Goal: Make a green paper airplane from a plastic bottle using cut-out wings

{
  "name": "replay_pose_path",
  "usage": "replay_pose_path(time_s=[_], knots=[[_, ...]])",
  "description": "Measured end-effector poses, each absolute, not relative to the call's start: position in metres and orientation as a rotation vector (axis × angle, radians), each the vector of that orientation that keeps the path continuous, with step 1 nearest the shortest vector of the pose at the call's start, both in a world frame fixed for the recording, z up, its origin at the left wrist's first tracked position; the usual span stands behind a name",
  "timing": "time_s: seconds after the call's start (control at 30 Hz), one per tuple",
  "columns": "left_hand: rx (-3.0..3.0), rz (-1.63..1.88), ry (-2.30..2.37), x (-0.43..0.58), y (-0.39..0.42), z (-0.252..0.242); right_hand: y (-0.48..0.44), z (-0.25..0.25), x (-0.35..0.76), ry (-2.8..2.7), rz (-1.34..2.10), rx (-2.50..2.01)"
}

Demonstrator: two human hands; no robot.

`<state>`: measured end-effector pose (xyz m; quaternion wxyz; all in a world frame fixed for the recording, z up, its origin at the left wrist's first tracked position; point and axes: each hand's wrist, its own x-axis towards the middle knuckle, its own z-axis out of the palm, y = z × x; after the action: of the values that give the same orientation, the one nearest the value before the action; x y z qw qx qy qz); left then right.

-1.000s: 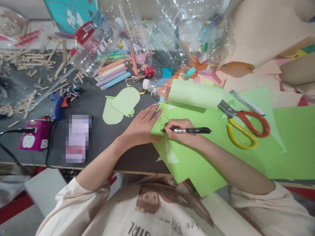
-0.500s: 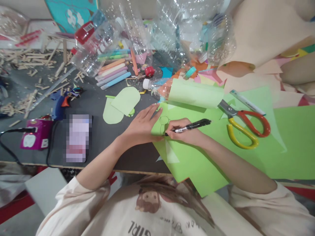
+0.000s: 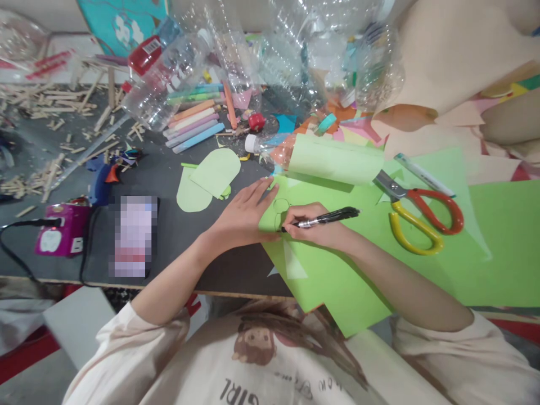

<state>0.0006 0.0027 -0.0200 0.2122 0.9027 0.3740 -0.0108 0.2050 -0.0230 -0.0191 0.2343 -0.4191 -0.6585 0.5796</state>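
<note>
My right hand (image 3: 312, 225) is closed around a black pen (image 3: 324, 217), its tip resting on a light green paper sheet (image 3: 363, 264) just below a small drawn circle (image 3: 280, 205). My left hand (image 3: 244, 216) lies flat with fingers spread, pressing the left edge of that sheet onto the dark table (image 3: 169, 185). The sheet hangs over the table's near edge toward my chest.
Red and yellow scissors (image 3: 417, 219) and a white marker (image 3: 424, 175) lie on green paper to the right. Green cut-out shapes (image 3: 208, 180), pastel markers (image 3: 194, 121), clear plastic bottles (image 3: 169, 67), a blue glue gun (image 3: 103, 177), a magenta box (image 3: 61, 233) and wooden stick scraps (image 3: 46, 112) crowd the table.
The pen's rear end tilted upward from level and its tip shifted slightly down below the drawn circle. My left hand stayed flat on the paper.
</note>
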Motion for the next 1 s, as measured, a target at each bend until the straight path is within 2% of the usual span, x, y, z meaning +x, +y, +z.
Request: replay_pose_path(time_s=[1.0], knots=[[2.508, -0.119, 1.068, 0.003, 0.0017, -0.0147, -0.0223, -0.0203, 0.2061, -1.796, 1.672, -1.071]])
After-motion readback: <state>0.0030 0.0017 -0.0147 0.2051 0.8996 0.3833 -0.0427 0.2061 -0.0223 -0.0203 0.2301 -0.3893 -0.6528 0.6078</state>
